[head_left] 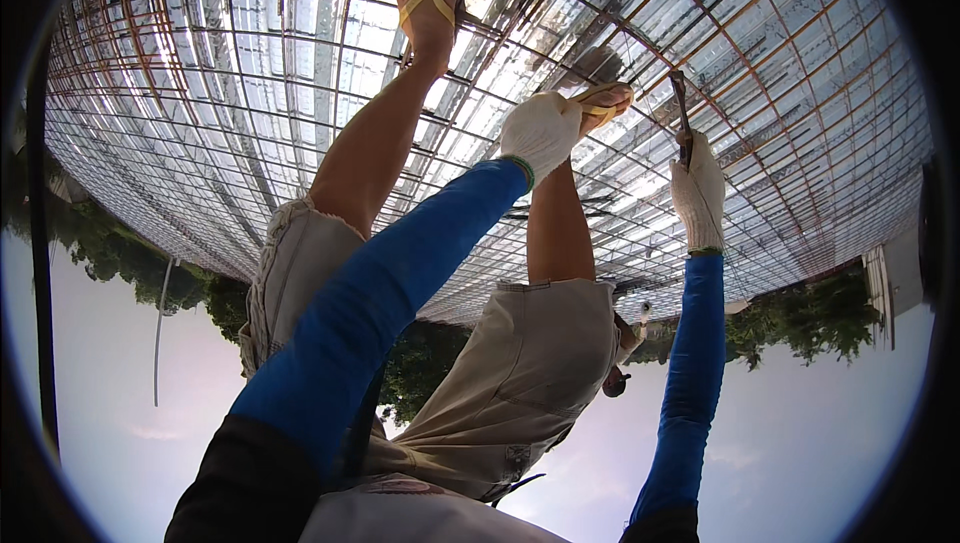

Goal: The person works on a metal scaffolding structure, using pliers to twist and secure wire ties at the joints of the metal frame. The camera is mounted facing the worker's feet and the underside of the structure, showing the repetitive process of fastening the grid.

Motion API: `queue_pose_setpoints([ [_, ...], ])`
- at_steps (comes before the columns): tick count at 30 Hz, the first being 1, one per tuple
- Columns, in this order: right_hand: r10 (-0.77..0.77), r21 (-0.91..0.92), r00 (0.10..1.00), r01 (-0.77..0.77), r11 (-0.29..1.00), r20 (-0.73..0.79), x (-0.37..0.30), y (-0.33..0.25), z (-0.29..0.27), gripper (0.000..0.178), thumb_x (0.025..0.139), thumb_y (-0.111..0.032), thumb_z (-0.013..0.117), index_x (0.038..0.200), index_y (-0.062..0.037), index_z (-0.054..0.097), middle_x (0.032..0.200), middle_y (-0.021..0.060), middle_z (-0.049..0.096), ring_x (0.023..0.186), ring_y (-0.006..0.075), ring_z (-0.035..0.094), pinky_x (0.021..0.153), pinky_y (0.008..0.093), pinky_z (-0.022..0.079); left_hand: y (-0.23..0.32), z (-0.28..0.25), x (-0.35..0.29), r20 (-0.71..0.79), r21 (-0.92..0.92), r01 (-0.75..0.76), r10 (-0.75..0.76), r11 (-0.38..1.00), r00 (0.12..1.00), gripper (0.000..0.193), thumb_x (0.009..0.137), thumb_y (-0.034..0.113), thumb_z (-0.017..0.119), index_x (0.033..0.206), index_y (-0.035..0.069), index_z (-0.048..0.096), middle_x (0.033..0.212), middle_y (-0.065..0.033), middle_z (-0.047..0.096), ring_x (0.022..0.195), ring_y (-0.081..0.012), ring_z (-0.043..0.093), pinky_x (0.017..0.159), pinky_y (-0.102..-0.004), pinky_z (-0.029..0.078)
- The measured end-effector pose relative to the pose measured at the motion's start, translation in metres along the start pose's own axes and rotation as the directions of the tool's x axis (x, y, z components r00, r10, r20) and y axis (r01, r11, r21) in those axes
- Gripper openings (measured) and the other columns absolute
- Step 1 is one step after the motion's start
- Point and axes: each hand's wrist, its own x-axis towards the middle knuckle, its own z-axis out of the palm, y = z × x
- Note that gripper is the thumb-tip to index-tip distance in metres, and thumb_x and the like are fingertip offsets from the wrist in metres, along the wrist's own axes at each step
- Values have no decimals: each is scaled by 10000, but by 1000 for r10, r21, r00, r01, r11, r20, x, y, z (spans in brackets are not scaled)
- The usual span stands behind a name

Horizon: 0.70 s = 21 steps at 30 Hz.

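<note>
My left hand (541, 135), in a white knit glove, is closed in a fist-like shape beside my sandaled foot (604, 103). Its fingers curl out of sight, so what they hold, if anything, is hidden. To the right, my gloved right hand (699, 188) is wrapped round the handles of dark metal pincers (681, 95). Their head points away from me, above the steel bars. Under both hands spreads a grid of rusty reinforcing bars (800, 38), laid over shiny ribbed metal sheeting (290, 128).
My other foot, in a yellow-strapped sandal (427, 3), stands on the grid to the left. Another person (615, 381) is farther off, partly hidden behind my leg. Trees (810, 328) and a pale pole (163, 333) stand beyond the grid's edge.
</note>
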Motion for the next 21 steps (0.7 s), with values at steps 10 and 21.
queue_pose_setpoints([
  [10,89,132,995,-93,987,38,-23,56,48,337,965,-121,747,1268,-186,613,1025,101,737,869,334,726,760,455,560,3,28,67,90,-213,-120,142,970,986,809,939,698,643,1253,-46,698,1218,-256,746,1154,-376,731,1032,-452,544],
  [21,-101,-554,994,104,826,37,7,166,-43,452,955,-64,737,1390,-73,617,1233,140,703,1082,337,712,953,438,623,7,163,127,303,-598,224,-42,769,952,489,941,391,715,1085,-76,711,899,-153,738,804,-274,710,766,-427,570],
])
